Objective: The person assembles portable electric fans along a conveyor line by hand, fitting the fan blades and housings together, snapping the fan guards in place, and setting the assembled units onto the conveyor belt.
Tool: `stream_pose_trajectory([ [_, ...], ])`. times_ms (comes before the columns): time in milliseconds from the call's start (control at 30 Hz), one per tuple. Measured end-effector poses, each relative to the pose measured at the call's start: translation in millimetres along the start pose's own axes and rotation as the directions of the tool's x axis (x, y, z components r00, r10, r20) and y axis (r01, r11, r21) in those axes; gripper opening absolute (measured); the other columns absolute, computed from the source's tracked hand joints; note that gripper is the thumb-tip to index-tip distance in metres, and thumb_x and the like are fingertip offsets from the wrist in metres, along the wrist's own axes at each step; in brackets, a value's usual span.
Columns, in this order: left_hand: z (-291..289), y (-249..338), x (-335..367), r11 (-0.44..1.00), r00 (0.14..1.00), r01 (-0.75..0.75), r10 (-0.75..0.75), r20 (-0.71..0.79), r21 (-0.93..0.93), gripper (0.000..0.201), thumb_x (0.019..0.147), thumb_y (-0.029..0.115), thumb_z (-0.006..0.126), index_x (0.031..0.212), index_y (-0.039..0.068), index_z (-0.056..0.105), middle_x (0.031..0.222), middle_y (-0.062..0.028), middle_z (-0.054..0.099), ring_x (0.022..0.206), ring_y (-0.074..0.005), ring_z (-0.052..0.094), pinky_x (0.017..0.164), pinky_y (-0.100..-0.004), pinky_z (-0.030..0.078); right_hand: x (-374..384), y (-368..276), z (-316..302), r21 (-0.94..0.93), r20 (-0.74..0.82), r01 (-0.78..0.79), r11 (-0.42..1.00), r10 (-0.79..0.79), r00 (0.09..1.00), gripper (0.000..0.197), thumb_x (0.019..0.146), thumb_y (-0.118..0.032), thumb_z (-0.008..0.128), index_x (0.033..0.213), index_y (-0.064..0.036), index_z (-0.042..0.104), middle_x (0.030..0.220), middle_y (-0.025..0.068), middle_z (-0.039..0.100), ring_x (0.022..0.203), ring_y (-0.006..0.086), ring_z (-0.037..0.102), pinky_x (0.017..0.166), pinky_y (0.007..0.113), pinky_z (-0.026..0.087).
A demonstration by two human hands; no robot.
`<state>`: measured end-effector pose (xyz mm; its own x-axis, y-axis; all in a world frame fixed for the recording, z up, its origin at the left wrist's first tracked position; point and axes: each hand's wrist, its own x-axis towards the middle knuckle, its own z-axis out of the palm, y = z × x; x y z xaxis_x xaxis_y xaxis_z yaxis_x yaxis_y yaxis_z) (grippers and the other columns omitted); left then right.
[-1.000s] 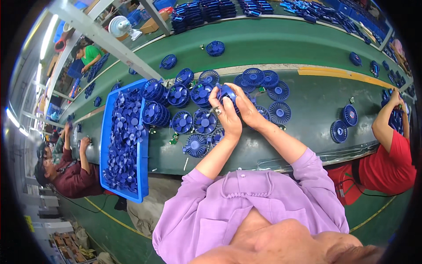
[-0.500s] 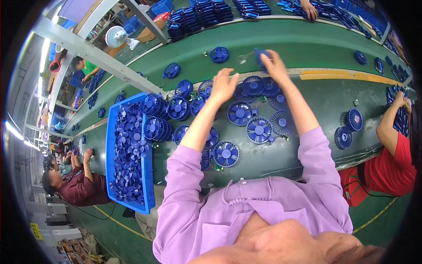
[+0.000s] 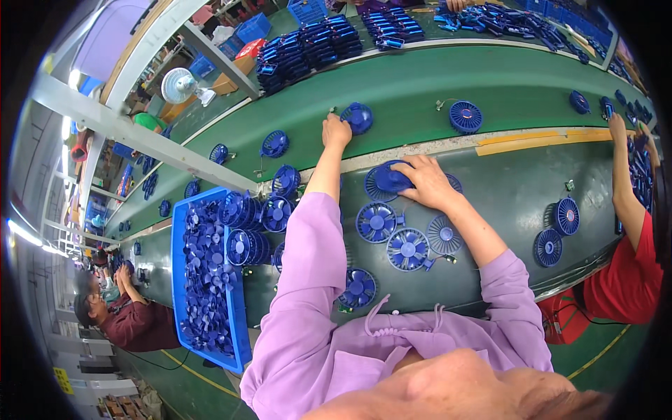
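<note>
My left hand (image 3: 337,131) reaches over the green belt, its fingers closed at a small circuit board (image 3: 332,110), beside a round blue fan (image 3: 358,117). On the dark green table, my right hand (image 3: 428,182) grips a blue fan housing (image 3: 392,178) over a slatted round guard (image 3: 376,189). Closer to me lie a fan with its blades showing (image 3: 376,222), a second such fan (image 3: 408,249) and another guard (image 3: 445,234). My left sleeve partly covers further fans (image 3: 358,288). Another fan (image 3: 465,117) rests on the belt, its board (image 3: 439,105) beside it.
At left stands a blue bin (image 3: 245,315) of loose fan blades, with stacked guards (image 3: 247,247) next to it. A metal post (image 3: 140,143) crosses the left side. Co-workers sit on both sides; a red sleeve (image 3: 623,269) is at right. Beyond the belt lie piled blue parts (image 3: 308,49).
My right hand has come back from the belt to the table, and a fan now lies on the belt. My left hand has moved forward to the belt. The view has shifted slightly.
</note>
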<state>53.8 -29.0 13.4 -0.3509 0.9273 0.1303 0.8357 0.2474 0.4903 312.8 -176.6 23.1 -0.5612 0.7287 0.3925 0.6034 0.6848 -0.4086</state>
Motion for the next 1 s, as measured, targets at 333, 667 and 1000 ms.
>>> stream_pose_trajectory([
  [333, -13, -1, -58, 0.625, 0.978, -0.206, 0.144, -0.147, -0.753, 0.033, 0.095, 0.019, 0.058, 0.117, -0.005, 0.057, 0.107, -0.0107, 0.067, 0.095, -0.0156, 0.063, 0.084, -0.0287, 0.05, 29, -22, -30, 0.85, -0.028, -0.184, 0.493, 0.391, 0.92, 0.03, 0.087, -0.021, 0.067, 0.108, 0.0003, 0.063, 0.087, 0.003, 0.066, 0.075, 0.0076, 0.06, 0.065, 0.025, 0.051],
  [667, -59, 50, -198, -0.315, 0.838, 0.523, 0.358, 0.411, -0.792, 0.046, 0.098, 0.048, 0.045, 0.123, 0.011, 0.055, 0.119, -0.008, 0.062, 0.11, -0.0199, 0.06, 0.092, -0.0399, 0.051, 15, -55, -26, 0.278, -0.443, 0.08, 0.957, 0.054, 0.895, 0.049, 0.084, -0.012, 0.059, 0.132, -0.0078, 0.05, 0.132, 0.0175, 0.047, 0.12, 0.0359, 0.046, 0.101, 0.042, 0.04],
  [1000, -51, 46, -223, -0.171, 0.999, 0.039, -0.014, 0.042, -0.984, 0.03, 0.103, 0.035, 0.039, 0.112, 0.01, 0.054, 0.103, -0.0041, 0.06, 0.093, -0.0167, 0.059, 0.084, -0.0342, 0.05, 4, -71, 5, 0.562, -0.291, 0.183, 0.806, -0.014, 0.957, 0.081, 0.088, -0.052, 0.056, 0.144, -0.0009, 0.029, 0.141, 0.0255, 0.037, 0.132, 0.0397, 0.037, 0.11, 0.044, 0.03],
])
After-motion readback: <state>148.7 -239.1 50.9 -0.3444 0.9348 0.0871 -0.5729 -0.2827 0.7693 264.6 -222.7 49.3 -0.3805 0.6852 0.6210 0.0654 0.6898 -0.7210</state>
